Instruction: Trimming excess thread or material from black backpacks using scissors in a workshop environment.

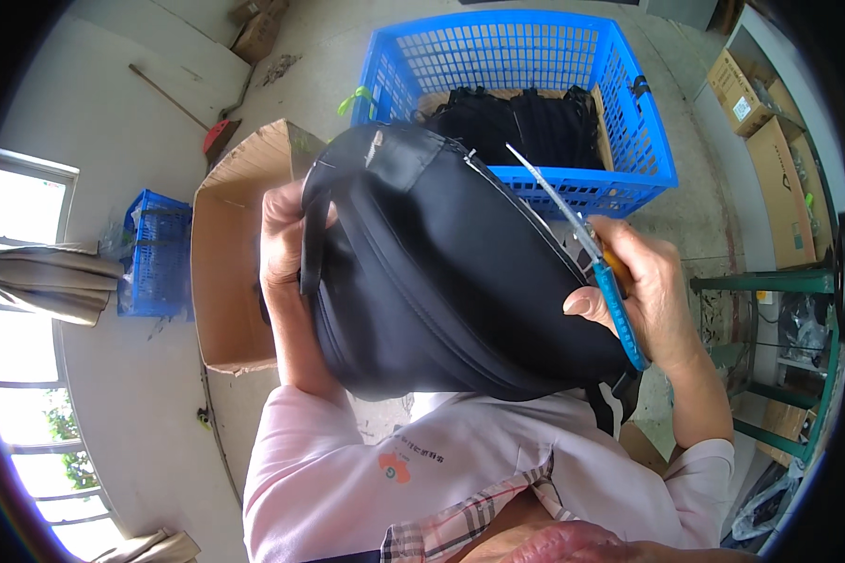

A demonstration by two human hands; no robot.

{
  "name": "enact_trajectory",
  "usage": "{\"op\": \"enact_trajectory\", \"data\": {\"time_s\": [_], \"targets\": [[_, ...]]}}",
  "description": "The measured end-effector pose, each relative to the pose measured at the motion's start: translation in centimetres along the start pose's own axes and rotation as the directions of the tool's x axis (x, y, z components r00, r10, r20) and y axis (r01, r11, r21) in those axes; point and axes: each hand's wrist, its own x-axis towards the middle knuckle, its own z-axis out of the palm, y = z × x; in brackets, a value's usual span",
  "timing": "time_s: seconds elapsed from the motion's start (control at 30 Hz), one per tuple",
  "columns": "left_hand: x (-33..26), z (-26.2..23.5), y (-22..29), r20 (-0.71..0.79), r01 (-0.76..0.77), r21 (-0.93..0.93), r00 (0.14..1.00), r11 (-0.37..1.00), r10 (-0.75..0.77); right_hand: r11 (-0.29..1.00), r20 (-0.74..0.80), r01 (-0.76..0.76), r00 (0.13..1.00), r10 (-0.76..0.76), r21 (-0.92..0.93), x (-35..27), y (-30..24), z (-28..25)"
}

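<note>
A black backpack [441, 272] rests against my lap and chest, filling the middle of the view. My left hand [286, 235] grips its left side at a black strap [312, 246]. My right hand [643, 281] holds a thread snip with a blue handle and thin silver blades [573, 230]; the blade tips lie on the bag's upper right edge near the zipper seam. My right thumb presses on the bag's right side.
A large blue plastic crate [526, 56] with several black bags inside stands just beyond the backpack. An open cardboard box [225, 253] sits on the floor at my left, a smaller blue crate [155, 253] beyond it. Green metal shelving [779, 281] and cardboard boxes [770, 122] line the right.
</note>
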Motion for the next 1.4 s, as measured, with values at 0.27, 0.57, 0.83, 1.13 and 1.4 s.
{"op": "enact_trajectory", "data": {"time_s": [0.27,0.57,0.83,1.13,1.4], "targets": [[2.3,4.1,3.6,0.049,0.002,0.182,0.999,0.983,-0.011,0.976,-0.040,0.069,0.996,-0.079,-0.205,1.8,-0.2,-2.6],[4.0,6.4,3.7,0.092,0.022,0.160,0.995,0.987,-0.037,0.930,0.018,0.122,0.992,-0.123,-0.348,2.6,0.1,-4.6],[4.9,6.4,2.7,0.161,0.005,0.227,0.986,0.974,-0.043,0.918,-0.039,0.206,0.972,-0.233,-0.339,2.4,1.0,-4.5],[5.6,7.5,2.8,0.302,-0.053,0.197,0.953,0.979,-0.009,0.869,-0.047,0.243,0.956,-0.291,-0.431,2.9,1.5,-5.5],[5.7,8.6,3.2,0.327,-0.036,0.217,0.944,0.975,-0.038,0.892,0.013,0.090,0.995,-0.094,-0.443,2.2,1.5,-7.3]]}}
